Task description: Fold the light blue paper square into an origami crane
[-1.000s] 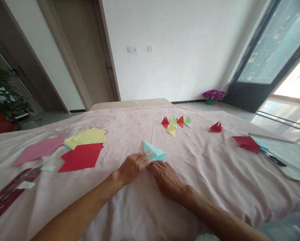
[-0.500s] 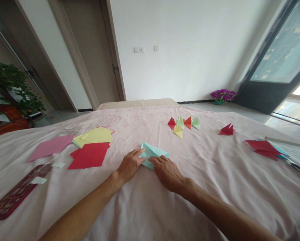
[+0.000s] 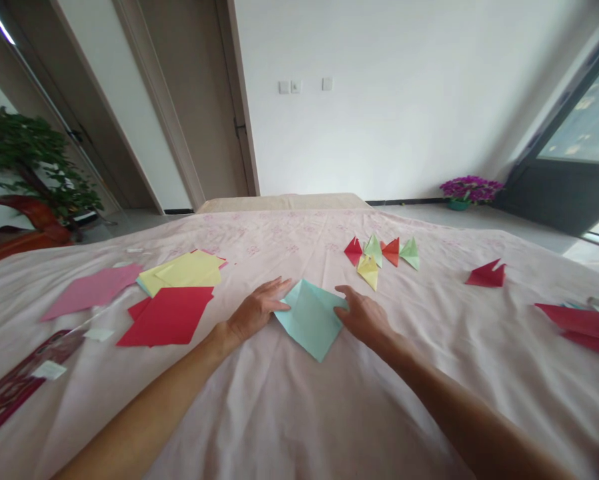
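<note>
A light blue sheet of origami paper (image 3: 312, 320) lies spread out in front of me with one corner toward me, crease lines showing on it. My left hand (image 3: 259, 307) holds its left corner, thumb on top and fingers stretched beyond the edge. At the right corner, my right hand (image 3: 362, 312) pinches the paper between thumb and fingers. Behind it stand several small folded paper pieces: a red one (image 3: 353, 251), a yellow one (image 3: 368, 272), an orange-red one (image 3: 391, 251) and green ones (image 3: 410, 253).
Red sheets (image 3: 169, 317), yellow sheets (image 3: 187, 272) and pink paper (image 3: 92, 290) lie to the left, near a dark red printed packet (image 3: 24, 380). A folded red piece (image 3: 487, 274) and more red paper (image 3: 579, 327) are on the right. The pink tablecloth (image 3: 259, 413) is wrinkled.
The light blue paper has gone from a folded shape to a spread-out one with a corner toward me. My hands have moved apart to its left and right corners. The view has shifted slightly.
</note>
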Action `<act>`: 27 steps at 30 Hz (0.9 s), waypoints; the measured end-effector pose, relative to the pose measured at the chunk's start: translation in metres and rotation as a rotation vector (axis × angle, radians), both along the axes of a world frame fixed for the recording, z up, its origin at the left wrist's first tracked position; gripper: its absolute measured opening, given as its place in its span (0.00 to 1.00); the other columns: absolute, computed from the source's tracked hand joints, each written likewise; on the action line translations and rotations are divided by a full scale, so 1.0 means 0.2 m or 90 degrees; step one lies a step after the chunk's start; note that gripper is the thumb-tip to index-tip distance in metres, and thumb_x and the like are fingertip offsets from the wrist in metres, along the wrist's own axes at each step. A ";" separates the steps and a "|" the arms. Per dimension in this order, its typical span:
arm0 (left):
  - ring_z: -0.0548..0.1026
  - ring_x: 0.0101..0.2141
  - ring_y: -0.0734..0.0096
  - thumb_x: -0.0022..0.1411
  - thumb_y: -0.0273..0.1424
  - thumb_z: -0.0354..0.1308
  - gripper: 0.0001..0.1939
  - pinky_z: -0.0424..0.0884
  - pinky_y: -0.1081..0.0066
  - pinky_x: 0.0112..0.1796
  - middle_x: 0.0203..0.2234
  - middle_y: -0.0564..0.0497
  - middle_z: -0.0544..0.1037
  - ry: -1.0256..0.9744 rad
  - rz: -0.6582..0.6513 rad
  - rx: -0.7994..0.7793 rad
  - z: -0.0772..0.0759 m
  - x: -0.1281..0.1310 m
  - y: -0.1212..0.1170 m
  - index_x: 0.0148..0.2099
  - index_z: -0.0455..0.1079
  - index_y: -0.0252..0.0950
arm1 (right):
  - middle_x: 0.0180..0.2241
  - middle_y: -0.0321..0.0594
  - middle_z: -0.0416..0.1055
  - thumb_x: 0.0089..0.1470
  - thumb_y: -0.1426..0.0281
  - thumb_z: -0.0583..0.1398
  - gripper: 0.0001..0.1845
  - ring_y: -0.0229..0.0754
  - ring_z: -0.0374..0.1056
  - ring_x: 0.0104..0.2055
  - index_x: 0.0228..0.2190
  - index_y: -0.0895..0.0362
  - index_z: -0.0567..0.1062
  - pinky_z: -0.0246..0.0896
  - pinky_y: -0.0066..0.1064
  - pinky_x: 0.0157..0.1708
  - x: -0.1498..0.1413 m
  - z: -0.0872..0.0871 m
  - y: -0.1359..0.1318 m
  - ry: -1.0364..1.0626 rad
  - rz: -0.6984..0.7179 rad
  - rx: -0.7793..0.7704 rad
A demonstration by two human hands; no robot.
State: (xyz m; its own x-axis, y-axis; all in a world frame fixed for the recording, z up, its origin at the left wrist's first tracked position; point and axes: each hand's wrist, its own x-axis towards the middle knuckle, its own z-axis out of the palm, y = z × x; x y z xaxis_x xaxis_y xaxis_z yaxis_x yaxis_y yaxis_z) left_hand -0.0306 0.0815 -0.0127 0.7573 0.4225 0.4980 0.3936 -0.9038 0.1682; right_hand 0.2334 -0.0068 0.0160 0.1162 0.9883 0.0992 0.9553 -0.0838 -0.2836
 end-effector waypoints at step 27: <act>0.56 0.63 0.55 0.65 0.36 0.53 0.25 0.62 0.52 0.58 0.64 0.43 0.57 0.142 0.101 -0.072 0.01 0.09 -0.53 0.64 0.57 0.41 | 0.33 0.40 0.75 0.46 0.67 0.63 0.42 0.37 0.69 0.26 0.60 0.60 0.57 0.59 0.26 0.23 0.00 -0.07 0.11 0.447 -0.036 -0.128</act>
